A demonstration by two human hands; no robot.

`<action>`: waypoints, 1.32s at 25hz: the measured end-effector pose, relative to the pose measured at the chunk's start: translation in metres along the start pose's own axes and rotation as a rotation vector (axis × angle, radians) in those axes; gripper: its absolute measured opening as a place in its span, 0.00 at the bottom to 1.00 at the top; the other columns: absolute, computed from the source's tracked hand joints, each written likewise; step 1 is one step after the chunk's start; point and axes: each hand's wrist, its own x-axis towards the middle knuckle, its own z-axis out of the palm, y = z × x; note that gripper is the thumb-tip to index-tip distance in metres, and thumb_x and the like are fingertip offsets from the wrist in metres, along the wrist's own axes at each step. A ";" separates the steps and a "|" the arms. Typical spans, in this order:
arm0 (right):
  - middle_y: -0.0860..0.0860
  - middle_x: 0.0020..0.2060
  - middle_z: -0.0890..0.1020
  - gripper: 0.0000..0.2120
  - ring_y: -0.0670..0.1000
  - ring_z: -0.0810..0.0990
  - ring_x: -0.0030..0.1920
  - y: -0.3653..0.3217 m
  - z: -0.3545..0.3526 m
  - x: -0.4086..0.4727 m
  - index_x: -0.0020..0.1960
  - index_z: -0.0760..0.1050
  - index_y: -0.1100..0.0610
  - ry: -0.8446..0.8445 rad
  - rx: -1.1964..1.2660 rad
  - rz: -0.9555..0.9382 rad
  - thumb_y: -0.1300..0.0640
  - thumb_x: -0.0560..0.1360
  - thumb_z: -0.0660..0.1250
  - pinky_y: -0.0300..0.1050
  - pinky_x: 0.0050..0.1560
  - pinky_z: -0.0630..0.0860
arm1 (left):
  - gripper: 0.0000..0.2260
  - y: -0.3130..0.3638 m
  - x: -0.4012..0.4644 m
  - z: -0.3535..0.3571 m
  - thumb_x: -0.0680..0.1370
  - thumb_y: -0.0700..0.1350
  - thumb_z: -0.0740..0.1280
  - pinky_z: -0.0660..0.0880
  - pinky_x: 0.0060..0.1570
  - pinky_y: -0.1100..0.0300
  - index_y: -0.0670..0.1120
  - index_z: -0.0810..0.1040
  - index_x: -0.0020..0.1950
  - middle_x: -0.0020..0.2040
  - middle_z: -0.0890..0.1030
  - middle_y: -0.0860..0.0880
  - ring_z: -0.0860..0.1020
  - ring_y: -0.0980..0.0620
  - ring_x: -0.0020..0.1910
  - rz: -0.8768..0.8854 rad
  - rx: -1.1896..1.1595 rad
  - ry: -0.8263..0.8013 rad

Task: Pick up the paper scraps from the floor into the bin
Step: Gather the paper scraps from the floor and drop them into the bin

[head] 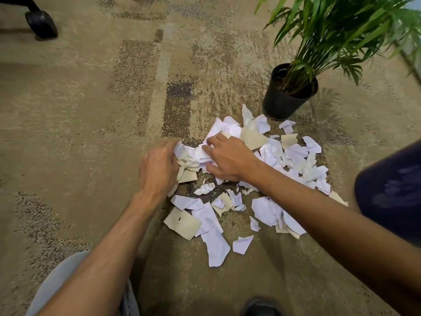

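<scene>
Carpet: beige and brown speckled floor carries everything in view.
Obstacles: one black plant pot with green fronds stands just beyond the far right edge of the paper heap, nearly touching the outermost pieces; one black chair caster sits well apart at the far left corner of the floor.
Near edge: a grey trouser knee at lower left, a dark shoe toe at bottom centre, a navy sleeve at the right.
Count: two hands, one pot, one caster; the paper scraps are too many and too overlapped to count, white and cream pieces mixed.
Scraps: spread on the floor in front of the pot, running from the hands down toward the near edge.
Left hand: fingers curled round a crumpled white wad at the heap's left edge, gripping it.
Right hand: palm down, fingers bent over the wad from the right, pressing and gathering scraps beneath them; fingertips hidden in paper.
Between hands: the bunched wad, touching both.
</scene>
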 end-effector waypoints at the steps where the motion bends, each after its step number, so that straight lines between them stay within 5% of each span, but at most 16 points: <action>1: 0.57 0.59 0.76 0.31 0.56 0.74 0.58 0.000 0.000 -0.001 0.64 0.73 0.59 -0.029 -0.016 -0.005 0.37 0.76 0.51 0.50 0.46 0.74 | 0.20 -0.003 0.000 0.005 0.80 0.36 0.61 0.70 0.65 0.47 0.41 0.68 0.72 0.68 0.74 0.40 0.74 0.42 0.64 0.010 0.012 -0.092; 5: 0.56 0.61 0.76 0.30 0.57 0.74 0.60 -0.003 -0.002 0.001 0.66 0.71 0.57 -0.075 -0.071 -0.005 0.36 0.74 0.61 0.50 0.46 0.75 | 0.32 -0.007 -0.010 0.018 0.80 0.58 0.56 0.52 0.74 0.44 0.46 0.48 0.79 0.78 0.49 0.41 0.48 0.42 0.77 0.026 0.217 -0.481; 10: 0.58 0.44 0.81 0.12 0.59 0.80 0.44 -0.011 0.005 -0.002 0.52 0.77 0.62 0.040 -0.052 -0.073 0.54 0.76 0.64 0.46 0.31 0.65 | 0.41 0.000 -0.011 0.022 0.74 0.59 0.65 0.55 0.73 0.49 0.43 0.49 0.78 0.78 0.52 0.41 0.51 0.43 0.77 0.033 0.214 -0.415; 14: 0.55 0.34 0.80 0.06 0.57 0.79 0.33 -0.007 0.004 -0.012 0.42 0.77 0.61 0.178 0.041 -0.010 0.58 0.70 0.70 0.42 0.26 0.63 | 0.32 0.005 -0.010 0.019 0.76 0.48 0.66 0.66 0.65 0.51 0.41 0.57 0.76 0.72 0.67 0.43 0.65 0.44 0.69 0.016 0.189 -0.270; 17: 0.49 0.35 0.80 0.07 0.51 0.77 0.32 0.000 -0.014 -0.026 0.47 0.81 0.57 0.322 0.276 0.118 0.54 0.73 0.67 0.38 0.28 0.66 | 0.16 0.008 -0.008 0.014 0.76 0.43 0.64 0.73 0.45 0.47 0.43 0.70 0.63 0.54 0.78 0.42 0.74 0.42 0.51 0.015 0.159 -0.206; 20: 0.47 0.31 0.80 0.09 0.43 0.70 0.25 0.015 -0.037 -0.034 0.47 0.82 0.55 0.393 0.533 0.284 0.51 0.76 0.67 0.33 0.27 0.61 | 0.03 0.010 -0.008 0.008 0.76 0.41 0.61 0.65 0.30 0.53 0.43 0.70 0.48 0.39 0.76 0.45 0.71 0.44 0.33 0.059 0.128 -0.134; 22: 0.49 0.29 0.80 0.10 0.43 0.70 0.24 0.032 -0.050 -0.035 0.47 0.82 0.56 0.425 0.560 0.374 0.51 0.75 0.66 0.33 0.27 0.62 | 0.02 0.014 -0.008 0.003 0.77 0.40 0.59 0.61 0.28 0.55 0.43 0.69 0.44 0.35 0.72 0.47 0.68 0.47 0.31 0.069 0.090 -0.095; 25: 0.50 0.30 0.78 0.10 0.52 0.75 0.29 0.052 -0.056 -0.036 0.41 0.78 0.56 0.370 0.250 0.416 0.51 0.75 0.63 0.40 0.28 0.66 | 0.07 0.013 -0.008 0.004 0.78 0.39 0.59 0.74 0.42 0.50 0.42 0.74 0.53 0.50 0.76 0.45 0.74 0.46 0.45 0.076 0.081 -0.074; 27: 0.49 0.35 0.78 0.09 0.51 0.76 0.34 0.049 -0.048 -0.037 0.45 0.78 0.55 0.200 0.109 0.311 0.51 0.77 0.62 0.39 0.30 0.66 | 0.11 0.008 -0.007 0.012 0.78 0.40 0.60 0.73 0.49 0.51 0.42 0.75 0.59 0.60 0.73 0.44 0.72 0.47 0.54 0.066 0.131 -0.121; 30: 0.52 0.44 0.80 0.11 0.53 0.78 0.43 0.034 -0.028 -0.043 0.55 0.78 0.56 0.048 0.039 0.186 0.53 0.79 0.60 0.43 0.37 0.72 | 0.13 0.009 -0.009 0.024 0.79 0.46 0.62 0.71 0.52 0.51 0.42 0.72 0.62 0.64 0.69 0.43 0.69 0.46 0.59 0.058 0.184 -0.226; 33: 0.53 0.52 0.79 0.19 0.55 0.77 0.49 0.026 -0.014 -0.050 0.60 0.74 0.56 -0.028 -0.002 0.178 0.43 0.79 0.56 0.47 0.40 0.72 | 0.23 0.010 -0.010 0.030 0.77 0.54 0.66 0.71 0.54 0.51 0.43 0.68 0.66 0.68 0.66 0.43 0.66 0.45 0.65 0.075 0.257 -0.294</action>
